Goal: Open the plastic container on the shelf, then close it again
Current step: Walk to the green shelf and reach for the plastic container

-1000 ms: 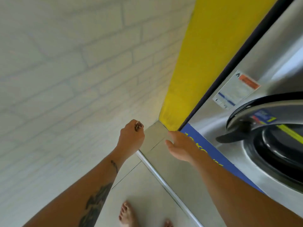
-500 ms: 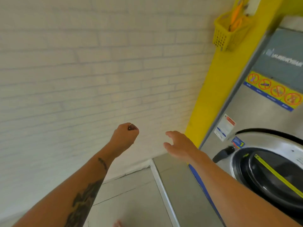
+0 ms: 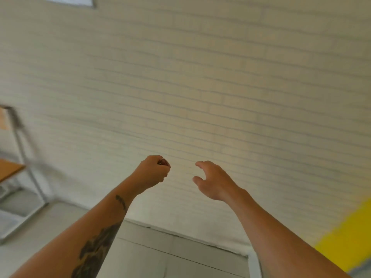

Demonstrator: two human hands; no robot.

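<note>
A: Container? None shows from the head camera, so I cannot tell where it sits. A blurred shelf [image 3: 12,173] stands at nine o'clock, at the frame's left edge, with a brown board and grey metal legs. Whatever rests on it is too smeared to make out.

B: And the hands?

A: Both are raised in front of the wall [image 3: 200,87], a pale painted brick one that fills most of the view. The left hand [image 3: 152,173] is curled into a fist, just left of centre. Something small and dark, with a glint of metal, sits at the top of the fist by the knuckles; I cannot tell whether it is a ring or a thing pinched in the fingers.

B: The right one?

A: The right hand [image 3: 214,181] is loosely spread, fingers bent, thumb apart, holding nothing. It hangs just right of the fist, at three o'clock from it, with a clear gap between the two. Neither touches the wall or the shelf.

B: Anything on the arms?

A: The left forearm carries a dark tattoo [image 3: 94,251] low down and a smaller mark nearer the wrist. The right forearm is bare.

B: What else is in the frame?

A: A grey tiled floor [image 3: 180,263] at six o'clock, meeting the wall along a dark seam. A yellow patch [image 3: 349,239] shows at five o'clock, in the lower right corner, blurred. At eleven o'clock, along the top edge, a pale rectangle [image 3: 70,1] sits on the wall, cut off by the frame.
</note>
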